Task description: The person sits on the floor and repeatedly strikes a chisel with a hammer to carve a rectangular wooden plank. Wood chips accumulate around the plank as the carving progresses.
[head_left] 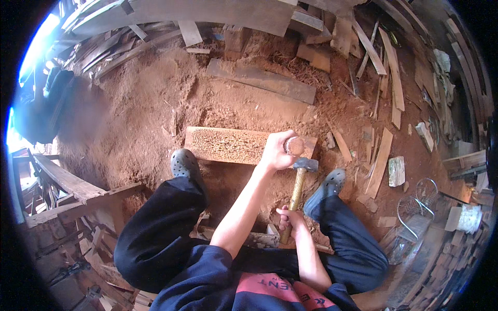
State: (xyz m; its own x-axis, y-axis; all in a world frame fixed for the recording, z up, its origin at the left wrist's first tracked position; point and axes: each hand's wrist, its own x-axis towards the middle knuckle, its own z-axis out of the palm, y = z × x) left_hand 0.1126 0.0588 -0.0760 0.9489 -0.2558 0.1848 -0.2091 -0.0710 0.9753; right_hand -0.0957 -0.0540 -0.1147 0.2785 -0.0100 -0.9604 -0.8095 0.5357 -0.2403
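A long wooden board lies across the ground between my feet, its upper face covered in small pits. Over its right part, my left hand is closed around an upright tool with a thick round wooden handle; the end facing me is worn, and its lower end is hidden. My right hand grips the yellowish shaft of a hammer at its lower part. The dark metal hammer head is just below the handle's round end; whether they touch I cannot tell.
A second plank lies on the reddish dirt beyond the board. Loose wood strips and a pale block are on the right, near a wire rack. A timber frame stands at left. A blurred dark shape is at far left.
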